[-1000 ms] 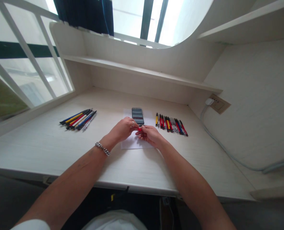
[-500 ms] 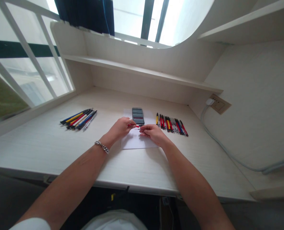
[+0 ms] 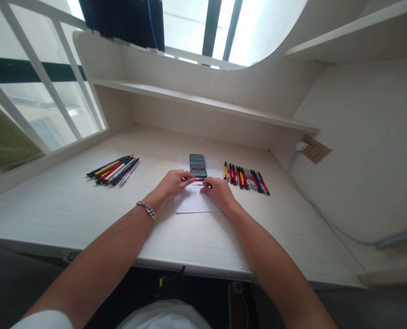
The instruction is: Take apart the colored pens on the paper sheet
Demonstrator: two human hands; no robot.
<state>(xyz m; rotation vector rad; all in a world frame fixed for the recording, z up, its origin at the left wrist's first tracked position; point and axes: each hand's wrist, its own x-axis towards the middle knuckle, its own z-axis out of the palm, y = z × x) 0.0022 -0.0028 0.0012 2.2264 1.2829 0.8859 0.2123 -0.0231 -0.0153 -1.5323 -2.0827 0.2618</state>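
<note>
Working over a sheet of white paper (image 3: 190,204) at the middle of a pale wooden desk (image 3: 62,214), both hands close together. Left hand (image 3: 172,184) closed in a pinch on a red pen (image 3: 190,179), which lies crosswise, its end pointing toward the right hand (image 3: 219,193). That hand is curled, fingertips beside a thin metal piece (image 3: 199,184) near the pen's end; fingers hide the contact, so I cannot tell whether it grips anything. Pen held just above the paper, perhaps so that small parts show up against the white. A phone (image 3: 198,165) lies flat at the paper's far edge, just beyond the hands, its screen blurred. Other pens in two lots: a slanted bunch (image 3: 112,170) left of the paper, a neat row (image 3: 246,180) to its right, probably set apart to stop them mixing. Chain bracelet (image 3: 146,209) on left wrist. At upper centre, a shelf (image 3: 190,103) above the desk; at right, a wall socket (image 3: 315,149) with a white cable (image 3: 313,201).
</note>
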